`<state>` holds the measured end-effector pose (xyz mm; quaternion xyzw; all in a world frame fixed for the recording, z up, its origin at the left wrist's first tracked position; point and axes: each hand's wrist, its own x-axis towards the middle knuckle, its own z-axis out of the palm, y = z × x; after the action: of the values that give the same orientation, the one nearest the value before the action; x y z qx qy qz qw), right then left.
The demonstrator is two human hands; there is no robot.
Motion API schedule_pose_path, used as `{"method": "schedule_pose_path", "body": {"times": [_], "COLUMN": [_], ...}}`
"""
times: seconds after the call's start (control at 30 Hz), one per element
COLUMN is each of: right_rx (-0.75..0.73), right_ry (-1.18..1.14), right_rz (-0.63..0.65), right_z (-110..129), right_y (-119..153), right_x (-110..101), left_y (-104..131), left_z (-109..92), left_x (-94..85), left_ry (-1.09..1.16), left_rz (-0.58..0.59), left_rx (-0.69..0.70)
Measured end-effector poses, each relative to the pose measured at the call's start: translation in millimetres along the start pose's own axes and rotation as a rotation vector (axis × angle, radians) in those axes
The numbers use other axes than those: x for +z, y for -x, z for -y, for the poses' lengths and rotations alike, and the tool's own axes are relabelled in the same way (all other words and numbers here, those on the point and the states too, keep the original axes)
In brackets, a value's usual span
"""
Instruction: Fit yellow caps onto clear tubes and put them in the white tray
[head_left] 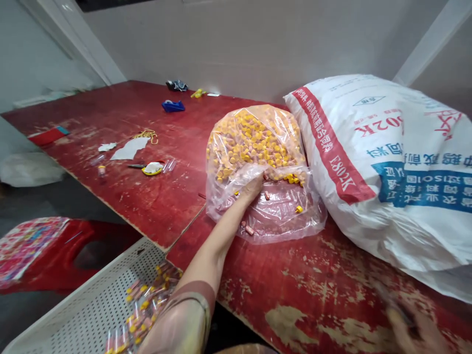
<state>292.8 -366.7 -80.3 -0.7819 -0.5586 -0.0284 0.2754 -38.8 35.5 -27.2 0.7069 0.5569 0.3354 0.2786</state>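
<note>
A large clear plastic bag (283,223) lies on the red table, bulging with many small yellow-capped pieces (254,142). My left hand (252,189) is closed at the bag's gathered film, its fingertips partly hidden by folds. A few loose pink-brown pieces (250,230) and a yellow cap (298,209) lie on the bag's flatter near part. At the lower right, my right hand (416,324) is smeared by motion over the table. It seems closed around a dark, thin object that I cannot make out.
A full white woven sack (368,147) stands right of the bag. Under the table edge, a white perforated basket (84,295) holds capped tubes. Scissors (152,168), paper (131,148) and a blue tape dispenser (173,106) lie further left. A red stool (99,250) is beside the basket.
</note>
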Motion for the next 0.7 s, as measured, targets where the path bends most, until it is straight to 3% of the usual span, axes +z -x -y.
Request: {"method": "schedule_pose_path", "body": {"times": [0.1,0.17,0.27,0.4,0.53,0.63,0.7], "right_rx": [-0.193,-0.289,-0.371,-0.432,-0.350,-0.173,-0.033], "right_ry": [0.009,0.085,0.159,0.101,0.020,-0.192,-0.381], "right_rz": [0.066,0.065,0.113,0.138,0.208,0.350,0.438], "right_z": [42,57,63,64,80,104,120], "right_y": [3,-4,-15,-21,-25,-31,-38], "right_x": [9,15,23,34,33,25,23], "left_y": [13,21,23,14,14,19,20], "left_z": [7,10,9,6,7,9,10], "left_x": [3.6,4.8,5.7,6.2,3.5,0.9,1.2], "left_ry": [-0.178,-0.322,-0.482,-0.488,-0.486,-0.493,-0.538], "left_rz": [-0.050,-0.104,-0.142,-0.085,0.019,0.088,0.117], "left_rx": [-0.099,-0.174,-0.242,-0.203,-0.109,-0.060,0.043]}}
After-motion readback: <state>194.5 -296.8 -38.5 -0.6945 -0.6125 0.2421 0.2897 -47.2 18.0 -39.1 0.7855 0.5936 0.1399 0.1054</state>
